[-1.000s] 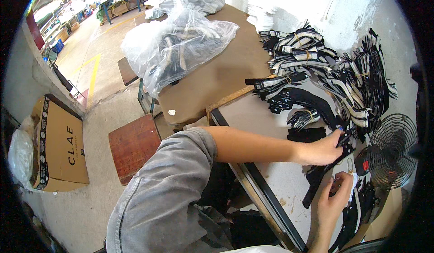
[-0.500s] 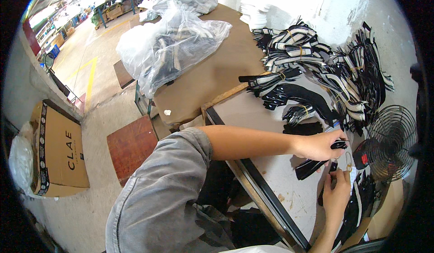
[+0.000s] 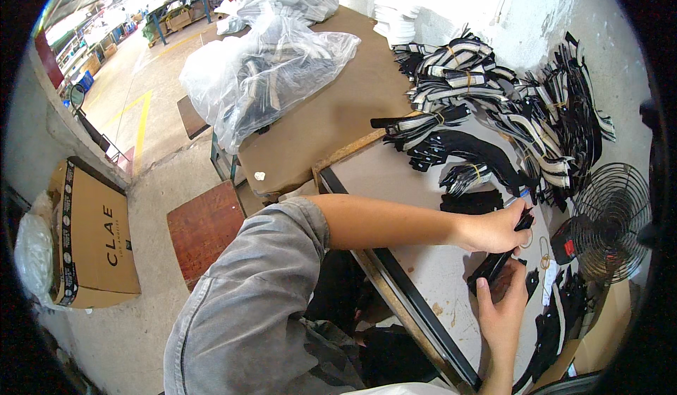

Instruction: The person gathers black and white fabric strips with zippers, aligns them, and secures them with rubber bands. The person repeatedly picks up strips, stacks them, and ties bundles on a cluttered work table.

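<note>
Our left hand (image 3: 493,231) and right hand (image 3: 502,303) pinch a black strip bundle (image 3: 499,258); loose grip could scatter it.

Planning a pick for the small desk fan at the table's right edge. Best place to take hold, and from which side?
Grip the fan by its red-and-black base, coming from the person's side. The round wire cage stands upright and open-meshed, poor for a firm hold, while the base looks solid and faces the hands. Black strips lie close by, so approach low and straight.
</note>
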`<state>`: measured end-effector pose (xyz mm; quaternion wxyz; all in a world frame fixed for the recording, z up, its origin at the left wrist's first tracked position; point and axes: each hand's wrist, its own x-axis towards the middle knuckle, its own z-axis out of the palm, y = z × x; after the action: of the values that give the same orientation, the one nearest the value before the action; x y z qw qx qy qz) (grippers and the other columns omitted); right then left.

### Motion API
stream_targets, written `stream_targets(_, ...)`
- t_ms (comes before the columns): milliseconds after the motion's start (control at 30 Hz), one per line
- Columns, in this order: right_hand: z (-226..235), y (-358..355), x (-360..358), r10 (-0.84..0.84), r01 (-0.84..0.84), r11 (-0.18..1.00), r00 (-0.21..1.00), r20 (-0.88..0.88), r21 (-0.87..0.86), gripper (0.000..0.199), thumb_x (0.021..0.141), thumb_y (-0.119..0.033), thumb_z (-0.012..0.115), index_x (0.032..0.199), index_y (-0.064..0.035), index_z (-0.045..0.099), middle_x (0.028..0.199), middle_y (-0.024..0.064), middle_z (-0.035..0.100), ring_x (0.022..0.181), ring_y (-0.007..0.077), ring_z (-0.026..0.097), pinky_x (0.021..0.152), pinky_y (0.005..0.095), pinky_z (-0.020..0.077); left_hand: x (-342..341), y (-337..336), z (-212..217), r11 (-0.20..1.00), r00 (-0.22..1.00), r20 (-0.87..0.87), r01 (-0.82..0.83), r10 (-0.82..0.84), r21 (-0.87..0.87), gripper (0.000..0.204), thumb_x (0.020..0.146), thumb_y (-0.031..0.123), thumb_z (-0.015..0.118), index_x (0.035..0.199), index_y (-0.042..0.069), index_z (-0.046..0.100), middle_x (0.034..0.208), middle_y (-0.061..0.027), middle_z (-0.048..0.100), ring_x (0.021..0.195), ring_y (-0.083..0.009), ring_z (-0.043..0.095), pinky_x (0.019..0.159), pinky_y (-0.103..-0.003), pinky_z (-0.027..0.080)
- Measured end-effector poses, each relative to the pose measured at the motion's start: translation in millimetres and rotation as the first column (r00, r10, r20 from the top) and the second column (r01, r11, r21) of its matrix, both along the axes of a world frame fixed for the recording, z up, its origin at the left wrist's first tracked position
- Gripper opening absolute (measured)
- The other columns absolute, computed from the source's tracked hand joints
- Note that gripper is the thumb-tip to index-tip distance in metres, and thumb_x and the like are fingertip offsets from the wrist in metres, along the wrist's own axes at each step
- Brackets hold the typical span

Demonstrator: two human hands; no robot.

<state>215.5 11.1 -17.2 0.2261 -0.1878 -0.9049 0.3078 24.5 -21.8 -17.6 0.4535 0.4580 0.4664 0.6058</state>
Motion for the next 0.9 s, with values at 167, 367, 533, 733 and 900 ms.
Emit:
stream_targets(167,-2.2,-1.1,-2.1,-0.047,0.047,0.999,0.999,-0.022,0.001,0.041,0.093,-0.009,0.075,0.125,0.0039,0.052,0.097,0.0140,0.063,0.080,0.0203,0.054,0.074,0.0354,0.0470,6.3,12.8,-25.3,0.995,0.998,-0.043,-0.040,0.044,0.090,0.075,0.095,0.009,0.066,0.151,-0.006,0.018,0.116,-0.0242,0.056,0.106,-0.0273,0.059,0.088,-0.040,0.053)
stream_targets(367,-5.9,7.4,0.0,-0.084,0.084,0.996,0.996,-0.019,-0.010,0.034,0.095,-0.005,0.072,0.121,0.0044,0.052,0.095,0.0130,0.063,0.081,0.0180,0.053,0.073,0.0324,0.0458,10.6,-2.6,-12.4,0.996,0.994,-0.094,0.057,-0.050,0.067,0.085,0.083,0.006,0.069,0.146,-0.005,0.015,0.115,-0.0178,0.053,0.110,-0.0264,0.058,0.093,-0.034,0.051)
stream_targets(533,-11.7,10.3,-0.2,-0.146,0.082,0.930,0.977,-0.153,-0.358,0.025,0.091,0.002,0.069,0.113,0.0033,0.056,0.088,0.0118,0.063,0.078,0.0176,0.060,0.071,0.0317,0.0488,-16.4,1.7,-2.0,0.980,0.834,-0.539,-0.013,0.120,0.198,0.074,0.082,0.005,0.064,0.146,-0.003,0.029,0.123,-0.0283,0.054,0.123,-0.0415,0.053,0.109,-0.046,0.044)
stream_targets(733,-9.5,19.6,8.4,-0.044,0.028,0.985,0.995,0.092,0.170,0.028,0.092,0.002,0.064,0.118,0.0068,0.057,0.101,0.0215,0.064,0.093,0.0359,0.065,0.089,0.0437,0.0511,-46.5,-12.9,17.9,0.836,0.263,-0.825,-0.396,0.501,0.381,0.044,0.082,0.014,0.066,0.125,0.005,0.064,0.123,-0.0237,0.057,0.121,-0.0450,0.052,0.100,-0.056,0.048)
stream_targets(900,-9.3,13.1,5.5,-0.100,0.087,0.986,0.992,0.082,0.144,0.031,0.097,-0.002,0.058,0.125,0.0086,0.056,0.112,0.0244,0.062,0.105,0.0411,0.061,0.099,0.0473,0.0483,-67.7,-18.9,4.8,0.903,-0.042,-0.992,-0.410,0.118,0.125,0.054,0.089,0.039,0.075,0.123,-0.003,0.072,0.132,-0.0256,0.055,0.125,-0.0418,0.050,0.101,-0.052,0.047)
